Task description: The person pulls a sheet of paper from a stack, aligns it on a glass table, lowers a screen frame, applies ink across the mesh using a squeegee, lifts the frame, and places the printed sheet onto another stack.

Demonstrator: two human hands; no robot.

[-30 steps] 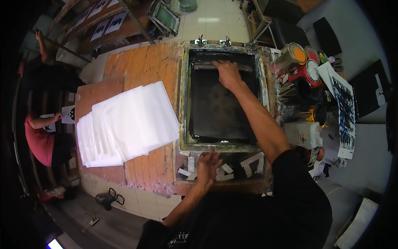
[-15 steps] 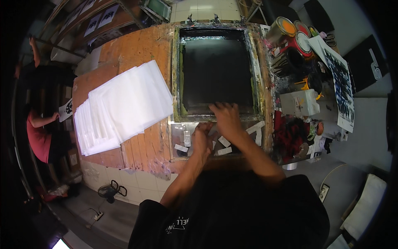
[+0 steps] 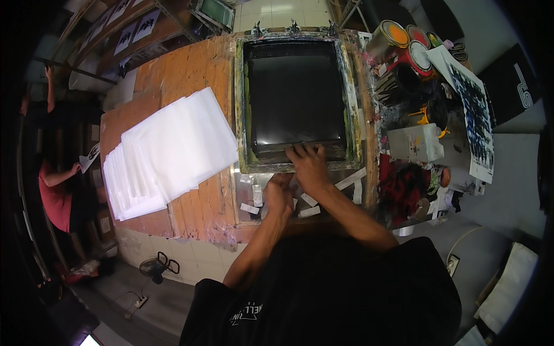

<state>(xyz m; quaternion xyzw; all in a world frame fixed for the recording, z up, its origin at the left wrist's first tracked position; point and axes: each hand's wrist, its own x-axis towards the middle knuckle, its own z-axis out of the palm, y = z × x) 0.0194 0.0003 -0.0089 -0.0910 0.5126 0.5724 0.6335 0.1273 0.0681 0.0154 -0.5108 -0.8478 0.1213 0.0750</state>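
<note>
A screen printing frame (image 3: 354, 109) with dark, ink-covered mesh (image 3: 294, 92) lies before me, held by clamps (image 3: 294, 26) along its far side. My left hand (image 3: 279, 195) is closed at the middle of its near edge, the fingertips partly hidden under the rim. Inside the near end lies a squeegee (image 3: 270, 152), a long brownish bar across the mesh. My right hand (image 3: 310, 168) reaches over the rim, fingers bent onto that bar. White strips (image 3: 249, 208) lie on the board below the frame, around my left hand.
Left of the frame, a fanned stack of white sheets (image 3: 179, 144) covers part of the wooden table (image 3: 173, 72). Paint cans (image 3: 394, 36), a whitish container (image 3: 416, 143) and stained rags (image 3: 404, 187) crowd the right side. Another person (image 3: 56, 199) holds a printed sheet at far left.
The frame's near edge sits slightly higher, and the bright reflection has gone from the mesh's far end to its near end. Both hands stay at the near edge, shifted slightly left in view.
</note>
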